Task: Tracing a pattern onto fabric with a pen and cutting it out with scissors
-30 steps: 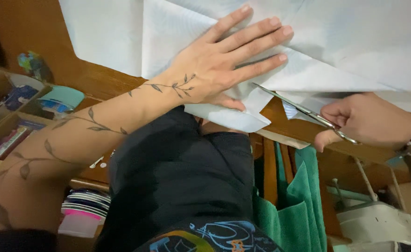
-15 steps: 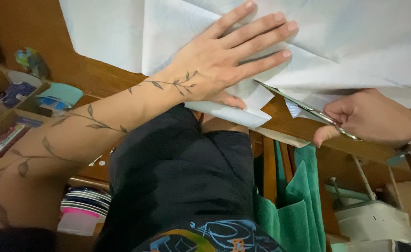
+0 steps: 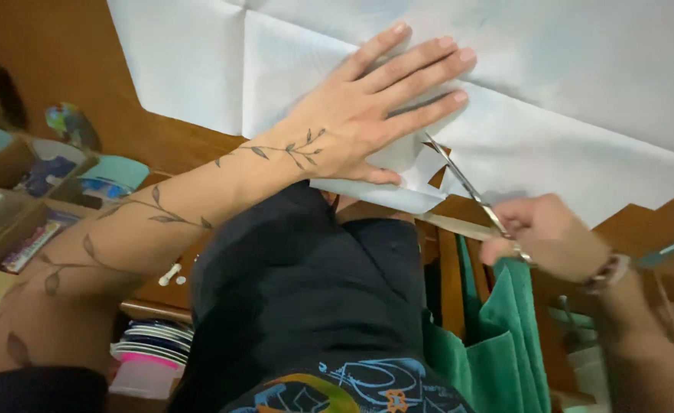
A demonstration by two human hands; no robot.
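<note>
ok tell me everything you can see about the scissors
The scissors are slim and metal, silvery, with long narrow blades. The right hand grips the handles, which its fingers hide. The blades angle up and leftward from that hand, slightly parted, their tips in a jagged cut at the edge of the white paper. The left hand lies flat on the paper just beside the tips, pinning it to the wooden table.

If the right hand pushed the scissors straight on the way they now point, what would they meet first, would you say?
Probably the white paper at the cut, and just beyond it the flat left hand. The right hand aims the scissors up-left toward its fingers; depth is unclear.
</note>
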